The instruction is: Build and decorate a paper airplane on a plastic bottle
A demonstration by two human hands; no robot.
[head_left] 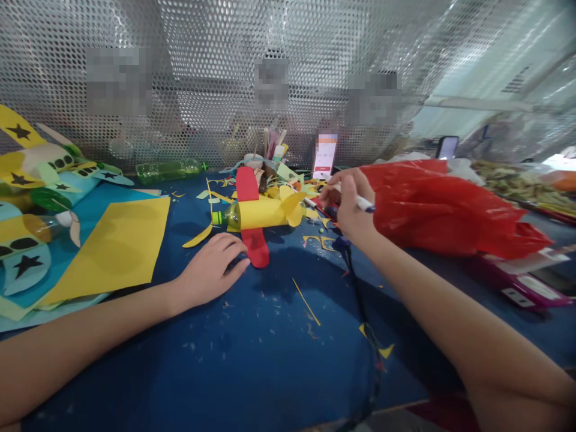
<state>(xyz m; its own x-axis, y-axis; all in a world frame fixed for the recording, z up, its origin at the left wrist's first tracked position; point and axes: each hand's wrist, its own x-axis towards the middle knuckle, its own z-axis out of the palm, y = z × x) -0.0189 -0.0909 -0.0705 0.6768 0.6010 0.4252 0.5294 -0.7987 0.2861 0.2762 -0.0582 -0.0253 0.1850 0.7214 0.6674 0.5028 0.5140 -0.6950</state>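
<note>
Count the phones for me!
2: a rectangular, bright-screened phone behind yellow paper scraps; a rectangular, black-edged phone beyond the red plastic bag. More may be hidden.

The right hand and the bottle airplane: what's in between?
In the head view, yellow paper scraps lie on the blue table between the right hand and the bottle airplane; some other small bits there are too blurry to name.

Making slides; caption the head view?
Right hand holding white marker, left hand by yellow-wrapped, red-winged plastic bottle plane.
</note>
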